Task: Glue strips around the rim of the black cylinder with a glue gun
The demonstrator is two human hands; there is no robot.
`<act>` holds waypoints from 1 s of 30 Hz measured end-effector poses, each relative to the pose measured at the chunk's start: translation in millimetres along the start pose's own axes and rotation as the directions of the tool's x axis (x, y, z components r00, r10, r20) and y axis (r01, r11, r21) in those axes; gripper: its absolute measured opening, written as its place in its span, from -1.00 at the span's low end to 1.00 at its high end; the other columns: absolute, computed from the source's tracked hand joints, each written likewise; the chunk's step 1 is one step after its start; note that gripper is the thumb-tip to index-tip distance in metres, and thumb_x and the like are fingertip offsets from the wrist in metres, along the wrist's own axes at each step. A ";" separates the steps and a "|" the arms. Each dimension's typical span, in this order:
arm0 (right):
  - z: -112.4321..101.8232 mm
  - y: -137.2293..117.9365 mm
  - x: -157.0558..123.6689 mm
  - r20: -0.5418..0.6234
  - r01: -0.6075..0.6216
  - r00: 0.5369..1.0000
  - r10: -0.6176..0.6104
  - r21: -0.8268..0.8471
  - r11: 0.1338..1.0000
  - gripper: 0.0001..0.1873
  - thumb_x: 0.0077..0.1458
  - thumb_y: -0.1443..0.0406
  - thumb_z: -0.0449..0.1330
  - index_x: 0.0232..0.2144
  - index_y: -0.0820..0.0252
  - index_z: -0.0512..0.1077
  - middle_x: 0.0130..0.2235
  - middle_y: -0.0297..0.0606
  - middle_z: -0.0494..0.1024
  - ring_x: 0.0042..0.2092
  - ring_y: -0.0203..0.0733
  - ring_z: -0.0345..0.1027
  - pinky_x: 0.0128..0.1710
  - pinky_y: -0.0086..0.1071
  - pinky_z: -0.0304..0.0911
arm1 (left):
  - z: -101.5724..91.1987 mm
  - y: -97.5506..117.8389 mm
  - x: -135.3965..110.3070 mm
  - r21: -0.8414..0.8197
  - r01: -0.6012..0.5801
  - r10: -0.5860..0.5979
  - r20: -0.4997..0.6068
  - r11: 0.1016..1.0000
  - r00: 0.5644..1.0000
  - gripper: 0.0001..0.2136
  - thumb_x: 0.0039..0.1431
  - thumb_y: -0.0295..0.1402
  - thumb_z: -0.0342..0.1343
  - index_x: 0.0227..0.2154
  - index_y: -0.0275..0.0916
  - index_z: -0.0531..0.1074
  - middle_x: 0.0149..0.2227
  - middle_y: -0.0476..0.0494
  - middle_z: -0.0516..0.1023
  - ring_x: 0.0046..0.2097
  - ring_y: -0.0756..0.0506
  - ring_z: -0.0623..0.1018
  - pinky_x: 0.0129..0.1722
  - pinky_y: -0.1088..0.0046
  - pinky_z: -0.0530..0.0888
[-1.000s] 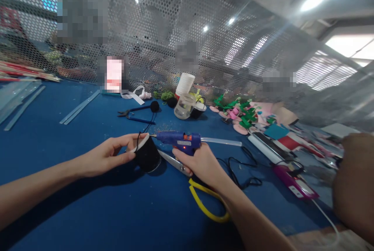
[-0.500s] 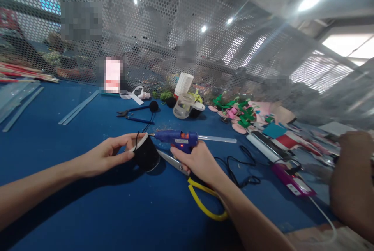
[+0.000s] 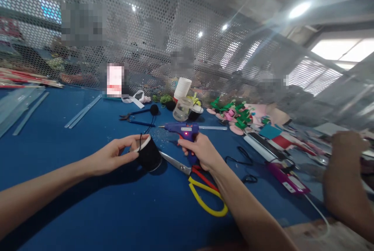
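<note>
My left hand (image 3: 117, 154) grips a small black-wrapped paper cup (image 3: 150, 154) by its white rim, thumb outside and fingers at the opening. The cup is tilted, and a black cord runs up from its rim toward a ball of black yarn (image 3: 154, 109). A blue hot glue gun (image 3: 183, 128) is in my right hand (image 3: 202, 150), its nozzle pointing left, above and apart from the cup. Its small red light glows, and a clear glue stick (image 3: 212, 128) juts from the back. Below my right hand lie scissors (image 3: 207, 188) with yellow and red handles, blades reaching toward the cup.
Blue-handled pliers (image 3: 137, 120) lie behind the cup. Farther back stand a clear plastic cup (image 3: 182, 109) and stacked paper cups (image 3: 182, 88) before a perforated metal screen. A purple power strip (image 3: 288, 179) and black cable sit right; another person's arm (image 3: 343, 177) rests beyond.
My right hand has drawn the glue gun back from the cup's rim, up and to the right. My left hand still holds the cup. The view has shifted slightly.
</note>
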State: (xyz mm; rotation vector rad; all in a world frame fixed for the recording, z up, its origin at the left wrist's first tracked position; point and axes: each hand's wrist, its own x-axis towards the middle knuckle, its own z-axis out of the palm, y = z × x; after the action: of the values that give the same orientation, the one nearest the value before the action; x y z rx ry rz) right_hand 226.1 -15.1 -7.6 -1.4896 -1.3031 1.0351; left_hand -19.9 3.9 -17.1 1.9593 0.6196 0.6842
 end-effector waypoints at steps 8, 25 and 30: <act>-6.8 20.0 33.6 -0.090 -0.071 0.994 0.056 -0.181 0.981 -0.75 -0.02 0.27 0.08 -0.66 0.27 0.31 -0.66 -0.36 0.34 -0.67 -0.43 0.17 -0.67 -0.54 0.12 | 1.0 3.4 -3.3 0.157 -0.054 0.051 0.022 0.986 0.998 -0.84 0.16 -0.39 -0.11 -0.53 -0.25 0.17 0.10 -0.30 0.22 0.17 -0.16 0.15 0.05 0.31 0.20; 48.8 -42.8 -7.7 0.271 0.565 0.825 -0.496 -0.423 0.709 -0.71 0.04 0.21 0.06 -0.59 0.23 0.44 -0.18 -0.13 0.41 -0.10 -0.17 0.24 -0.09 -0.30 0.08 | 7.4 13.0 -5.5 0.341 -0.154 0.144 0.054 0.927 0.988 -0.85 0.13 -0.42 -0.12 -0.54 -0.26 0.21 -0.22 -0.23 0.40 -0.04 -0.14 0.34 -0.08 0.37 0.29; 71.4 -43.9 -7.4 0.380 0.532 0.837 -0.394 -0.391 0.751 -0.70 0.02 0.31 0.09 -0.70 0.27 0.38 -0.21 -0.07 0.44 0.00 -0.09 0.18 -0.06 -0.26 0.05 | 7.8 11.9 -5.9 0.382 -0.163 0.157 0.047 0.910 0.987 -0.84 0.13 -0.42 -0.13 -0.54 -0.27 0.21 -0.39 -0.07 0.28 -0.34 -0.02 0.33 -0.28 0.48 0.34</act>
State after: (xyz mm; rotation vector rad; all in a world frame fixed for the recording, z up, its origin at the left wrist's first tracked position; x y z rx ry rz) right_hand 145.3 -13.2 15.8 -1.2685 -2.1336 0.6089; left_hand -17.1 -9.9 -10.8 2.4009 0.6244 0.6850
